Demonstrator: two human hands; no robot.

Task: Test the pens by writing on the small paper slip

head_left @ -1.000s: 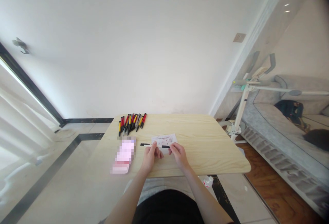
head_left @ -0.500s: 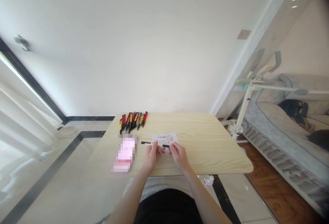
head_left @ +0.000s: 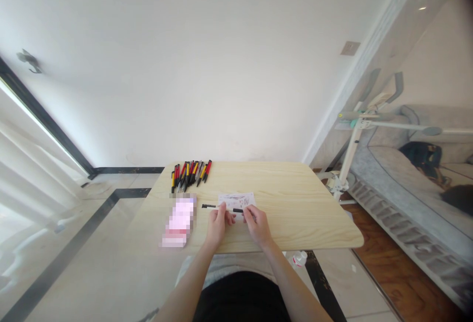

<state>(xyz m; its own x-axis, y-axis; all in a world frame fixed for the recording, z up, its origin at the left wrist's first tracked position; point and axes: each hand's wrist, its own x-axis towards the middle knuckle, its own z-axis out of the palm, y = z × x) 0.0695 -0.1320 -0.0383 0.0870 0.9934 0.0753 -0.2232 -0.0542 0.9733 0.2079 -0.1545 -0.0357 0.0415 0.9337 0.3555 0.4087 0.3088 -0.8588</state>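
My worktop carries a blurred pink slab at the left, perhaps for easy viewing; a heap of pens in the far left corner, likely to free the near side; and a printed paper before me. My left hand and right hand, fingers nearly closed, pinch one black-ended pen crosswise over the paper, probably for steadiness.

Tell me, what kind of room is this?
Probably a living room in somebody's home: there's a grey sofa on the right, a white exercise machine near it, and a white curtain on the left.
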